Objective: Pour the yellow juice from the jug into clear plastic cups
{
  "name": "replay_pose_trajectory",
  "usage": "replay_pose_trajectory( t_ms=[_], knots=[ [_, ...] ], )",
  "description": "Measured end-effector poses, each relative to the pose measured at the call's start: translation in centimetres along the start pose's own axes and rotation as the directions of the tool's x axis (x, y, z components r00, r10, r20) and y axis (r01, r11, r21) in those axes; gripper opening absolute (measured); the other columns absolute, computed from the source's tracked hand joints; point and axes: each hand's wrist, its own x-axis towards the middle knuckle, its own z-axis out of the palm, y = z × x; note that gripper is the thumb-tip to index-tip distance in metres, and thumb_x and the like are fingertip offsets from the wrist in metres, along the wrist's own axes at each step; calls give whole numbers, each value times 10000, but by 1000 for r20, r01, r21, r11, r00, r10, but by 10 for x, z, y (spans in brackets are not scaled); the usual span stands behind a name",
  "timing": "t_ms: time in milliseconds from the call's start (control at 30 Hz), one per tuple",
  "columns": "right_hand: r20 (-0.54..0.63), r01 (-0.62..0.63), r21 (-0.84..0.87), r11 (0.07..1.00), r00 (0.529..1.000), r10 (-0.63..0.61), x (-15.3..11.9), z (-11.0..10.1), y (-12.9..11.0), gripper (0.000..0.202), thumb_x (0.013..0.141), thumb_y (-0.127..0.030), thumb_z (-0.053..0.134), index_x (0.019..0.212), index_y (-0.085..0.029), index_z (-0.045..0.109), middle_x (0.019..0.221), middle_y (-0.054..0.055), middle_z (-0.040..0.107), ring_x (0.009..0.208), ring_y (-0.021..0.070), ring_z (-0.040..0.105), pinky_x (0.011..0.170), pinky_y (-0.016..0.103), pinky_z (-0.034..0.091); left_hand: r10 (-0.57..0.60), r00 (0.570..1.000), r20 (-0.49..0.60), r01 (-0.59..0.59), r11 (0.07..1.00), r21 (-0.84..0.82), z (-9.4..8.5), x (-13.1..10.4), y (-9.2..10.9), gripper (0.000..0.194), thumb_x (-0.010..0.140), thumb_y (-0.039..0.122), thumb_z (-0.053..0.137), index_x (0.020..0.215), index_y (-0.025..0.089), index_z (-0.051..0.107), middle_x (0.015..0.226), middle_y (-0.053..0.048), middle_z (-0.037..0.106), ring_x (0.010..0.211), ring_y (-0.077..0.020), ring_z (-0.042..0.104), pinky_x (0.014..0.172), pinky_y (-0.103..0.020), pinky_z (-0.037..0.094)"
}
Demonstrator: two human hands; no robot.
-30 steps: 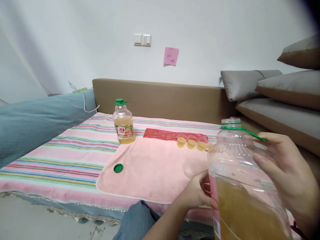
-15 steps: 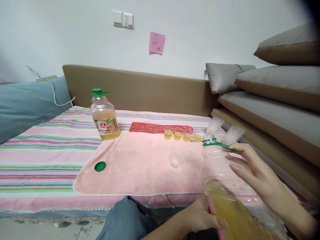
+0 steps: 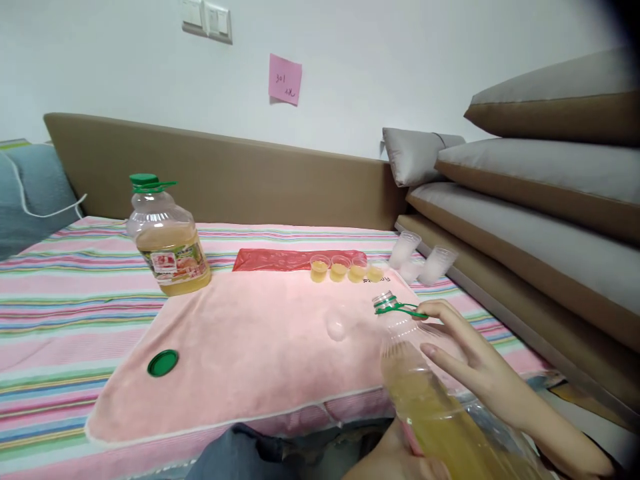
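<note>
A large clear plastic juice bottle (image 3: 425, 393), uncapped and partly full of yellow juice, leans forward with its mouth toward the pink cloth. My left hand (image 3: 395, 460) grips its lower side, partly cut off by the frame's bottom edge. On its neck and upper side rests my right hand (image 3: 465, 367), fingers at the green carrying strap (image 3: 405, 308). An empty clear cup (image 3: 335, 325) stands on the pink cloth in front of the mouth. Behind it, several small clear cups (image 3: 338, 268) hold yellow juice in a row. The green cap (image 3: 163, 363) lies at the cloth's left.
A second juice bottle (image 3: 173, 257), capped, stands at the left. Behind the row of cups lies a red plastic bag (image 3: 273, 259). Stacks of clear cups (image 3: 437, 265) lie toward the right, beside piled grey cushions (image 3: 540, 213). A low brown backboard (image 3: 225, 177) runs along the wall.
My view has shifted, so most things appear further left. The bottle tips further forward, and its juice has run up toward the neck. Both hands have kept hold of it.
</note>
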Motion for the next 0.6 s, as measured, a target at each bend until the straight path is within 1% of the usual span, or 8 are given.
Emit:
replay_pose_trajectory(
  t_ms=[167,300,467,600],
  knots=[
    [22,-23,-5,1000,999,23,0,0,-3,278,917,-404,501,1176,-310,461,1183,44,538,1145,239,530,968,393,461,36,999,-15,-37,997,-72,1,-3,-8,786,619,483,826,1295,193,548,1284,-151,618,1256,-365,520,1088,-527,325],
    [14,-29,-7,1000,999,30,1,0,-5,279,898,-417,517,1144,-288,492,1160,53,557,1119,249,547,951,401,473,65,996,-68,-74,988,-136,2,-4,-16,778,611,440,841,1290,184,561,1260,-162,635,1237,-365,539,1087,-514,337],
    [27,-54,13,998,998,53,3,2,-5,281,883,-425,531,1123,-281,510,1136,57,574,1103,254,562,937,408,491,19,992,-121,-39,985,-166,-3,-8,-24,723,590,409,857,1233,188,613,1242,-153,649,1231,-349,550,1100,-497,337],
    [31,-66,-4,998,997,66,7,4,-5,296,871,-436,544,1121,-278,529,1140,63,592,1084,263,577,943,430,487,-11,991,-135,-9,989,-150,-5,-11,-23,761,584,462,846,1247,171,610,1228,-166,655,1222,-366,554,1096,-544,328]
  ],
)
